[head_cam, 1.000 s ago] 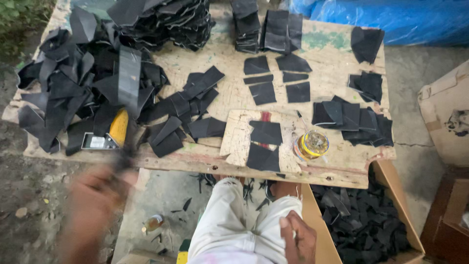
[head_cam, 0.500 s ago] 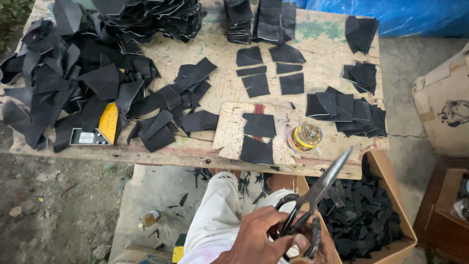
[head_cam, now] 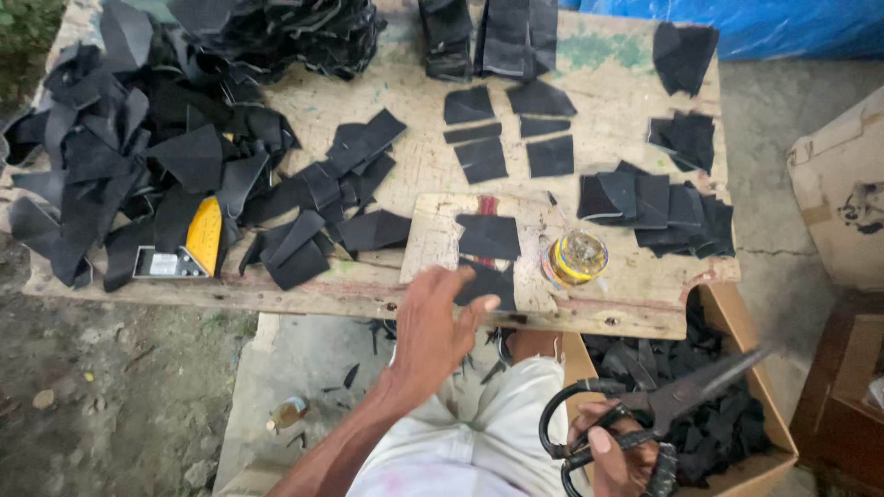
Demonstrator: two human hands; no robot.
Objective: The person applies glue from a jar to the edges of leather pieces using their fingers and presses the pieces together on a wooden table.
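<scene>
Two hands busy: my left hand [head_cam: 433, 322] reaches spread for the black piece [head_cam: 486, 281]; right hand [head_cam: 619, 453] grips shears [head_cam: 658, 410] — pinch the edge cleanly

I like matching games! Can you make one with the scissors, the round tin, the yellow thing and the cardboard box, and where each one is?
Things:
1. scissors
2. round tin
3. yellow-handled tool
4. cardboard box

Places:
A. on the small board, beside a black cut piece
B. on the floor at the right, full of black scraps
C. in the right hand, below the table edge
D. on the table's left part, half under black strips

Pairs: 1-C, 2-A, 3-D, 4-B
</scene>
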